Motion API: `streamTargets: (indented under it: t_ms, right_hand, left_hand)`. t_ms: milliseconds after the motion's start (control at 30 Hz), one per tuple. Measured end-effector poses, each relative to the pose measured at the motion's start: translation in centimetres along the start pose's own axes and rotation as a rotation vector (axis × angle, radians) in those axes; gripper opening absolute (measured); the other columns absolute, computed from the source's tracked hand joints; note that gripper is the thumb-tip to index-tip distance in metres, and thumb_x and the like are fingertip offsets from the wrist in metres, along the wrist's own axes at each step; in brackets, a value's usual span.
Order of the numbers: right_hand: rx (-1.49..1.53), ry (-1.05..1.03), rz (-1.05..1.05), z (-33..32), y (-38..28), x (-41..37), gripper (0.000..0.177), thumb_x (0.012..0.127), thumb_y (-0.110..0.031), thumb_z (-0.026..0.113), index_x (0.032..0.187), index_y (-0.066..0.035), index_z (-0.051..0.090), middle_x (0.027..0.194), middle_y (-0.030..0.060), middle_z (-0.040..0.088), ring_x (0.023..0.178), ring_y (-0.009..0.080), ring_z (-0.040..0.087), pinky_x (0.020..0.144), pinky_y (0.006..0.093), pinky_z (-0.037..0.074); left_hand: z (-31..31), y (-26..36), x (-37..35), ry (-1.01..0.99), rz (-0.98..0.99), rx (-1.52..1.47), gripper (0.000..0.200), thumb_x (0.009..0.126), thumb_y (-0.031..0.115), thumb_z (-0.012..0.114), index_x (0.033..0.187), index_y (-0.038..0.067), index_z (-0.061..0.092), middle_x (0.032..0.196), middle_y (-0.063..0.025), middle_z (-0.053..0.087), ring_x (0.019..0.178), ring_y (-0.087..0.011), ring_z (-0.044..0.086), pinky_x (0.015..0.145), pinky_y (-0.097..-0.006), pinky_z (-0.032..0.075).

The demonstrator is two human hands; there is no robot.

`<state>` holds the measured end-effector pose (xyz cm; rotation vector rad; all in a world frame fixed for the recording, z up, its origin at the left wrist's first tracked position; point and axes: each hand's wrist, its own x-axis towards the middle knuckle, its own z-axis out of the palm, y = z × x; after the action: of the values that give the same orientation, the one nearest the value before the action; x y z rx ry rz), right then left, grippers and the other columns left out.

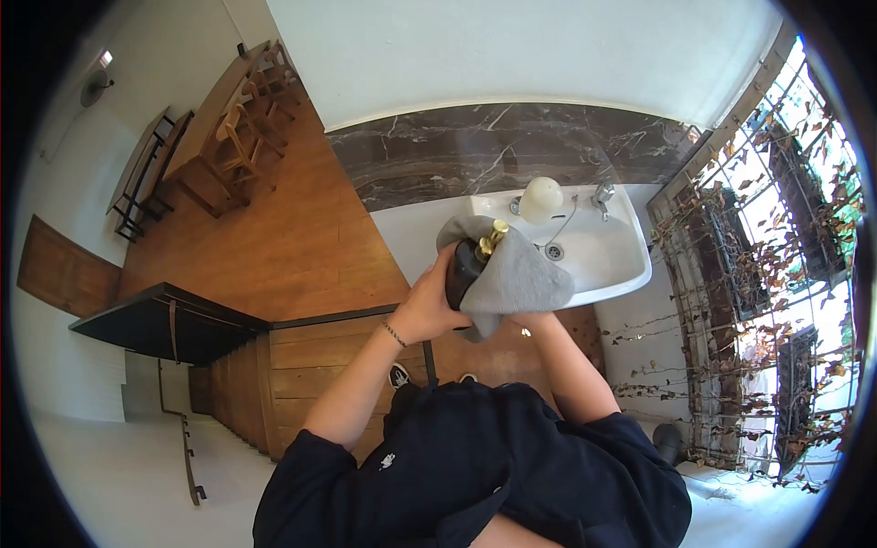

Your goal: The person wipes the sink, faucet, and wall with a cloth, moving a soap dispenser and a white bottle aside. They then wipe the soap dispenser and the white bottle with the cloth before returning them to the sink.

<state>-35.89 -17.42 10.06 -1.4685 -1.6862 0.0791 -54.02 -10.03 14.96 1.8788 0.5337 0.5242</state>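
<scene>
My left hand (427, 303) is wrapped round the side of a dark bottle (464, 270) with a gold-coloured fitting (493, 238) at its top. A grey cloth (519, 281) drapes over the bottle's far and right sides and hangs below it. My right hand (535, 323) is under the cloth's lower right edge, and its fingers are hidden there. Both hands are in front of my body, close to the near left side of the white sink (627, 265).
A pale rounded object (541, 200) and a metal tap (603, 195) are at the sink's back. Dark marble (438, 151) lines the wall behind. To the right is a vine-covered window grille (731, 301). Stairs (236, 397) descend at left, beyond which stand a long table (196, 151) and chairs.
</scene>
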Motion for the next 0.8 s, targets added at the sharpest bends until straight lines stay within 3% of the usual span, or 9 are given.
streamTargets:
  t_ms: [67,200,267,400,467,600,667,800]
  right_hand:
    - [-0.291,-0.123,0.127,1.0,-0.2,0.7,0.053,0.079,-0.026,0.069,0.124,-0.007,0.052,0.120,0.0184,0.055,0.112,0.0344,0.051,0.095,0.0450,0.040]
    - [-0.286,-0.127,0.310,0.2,-3.2,1.9,0.044,0.081,-0.022,0.065,0.119,-0.003,0.053,0.116,0.0201,0.055,0.108,0.0356,0.052,0.091,0.0446,0.041]
    - [-0.104,0.166,0.301,0.6,-3.6,2.1,0.038,0.082,-0.021,0.064,0.113,-0.001,0.055,0.109,0.0201,0.057,0.105,0.0366,0.053,0.087,0.0423,0.043]
    - [0.180,0.406,0.301,-1.7,-6.9,3.7,0.030,0.081,-0.018,0.063,0.106,-0.001,0.059,0.103,0.0195,0.058,0.101,0.0365,0.054,0.084,0.0405,0.044]
    - [-0.036,0.327,0.193,-3.2,-8.0,4.4,0.027,0.080,-0.014,0.065,0.102,0.000,0.060,0.099,0.0178,0.058,0.096,0.0337,0.056,0.082,0.0390,0.045]
    - [-0.125,0.145,0.241,-2.6,-7.4,4.3,0.026,0.081,-0.013,0.066,0.103,0.000,0.060,0.099,0.0157,0.059,0.094,0.0298,0.057,0.081,0.0373,0.046]
    - [0.177,0.537,0.158,1.1,-5.5,3.9,0.026,0.085,-0.015,0.065,0.106,-0.001,0.060,0.100,0.0143,0.060,0.094,0.0271,0.058,0.081,0.0368,0.047]
    - [0.116,0.451,0.220,0.0,-6.2,4.1,0.024,0.087,-0.016,0.064,0.106,-0.001,0.061,0.101,0.0143,0.060,0.094,0.0268,0.057,0.081,0.0368,0.047]
  left_hand:
    - [0.5,0.2,0.4,0.127,-0.004,0.319,0.102,0.064,0.014,0.079,0.146,0.010,0.018,0.131,-0.0184,0.049,0.121,-0.0347,0.050,0.110,-0.0534,0.026]
    - [2.5,0.4,1.2,0.309,-0.064,0.498,0.094,0.071,0.006,0.070,0.149,0.018,0.017,0.125,-0.0153,0.051,0.116,-0.0327,0.052,0.109,-0.0607,0.017]
    - [3.0,0.1,1.6,0.478,-0.004,0.706,0.089,0.075,0.000,0.062,0.149,0.023,0.020,0.119,-0.0121,0.050,0.113,-0.0304,0.052,0.108,-0.0630,0.014]
    - [3.1,0.5,2.4,0.574,0.076,0.795,0.084,0.076,-0.001,0.060,0.149,0.023,0.023,0.116,-0.0101,0.048,0.111,-0.0296,0.051,0.109,-0.0611,0.015]
    - [3.0,0.3,2.7,0.634,0.097,0.828,0.081,0.078,0.003,0.063,0.147,0.021,0.025,0.117,-0.0093,0.049,0.107,-0.0286,0.053,0.107,-0.0560,0.021]
    - [2.1,1.0,3.2,0.618,0.138,0.863,0.078,0.078,0.001,0.059,0.147,0.024,0.030,0.114,-0.0097,0.048,0.106,-0.0292,0.051,0.105,-0.0556,0.023]
    - [1.7,0.8,3.3,0.587,0.134,1.008,0.079,0.079,0.002,0.061,0.147,0.024,0.027,0.114,-0.0096,0.049,0.102,-0.0287,0.052,0.102,-0.0494,0.027]
    - [1.9,0.2,3.1,0.558,0.135,1.026,0.080,0.079,0.002,0.062,0.148,0.020,0.026,0.114,-0.0123,0.048,0.102,-0.0315,0.051,0.100,-0.0462,0.031]
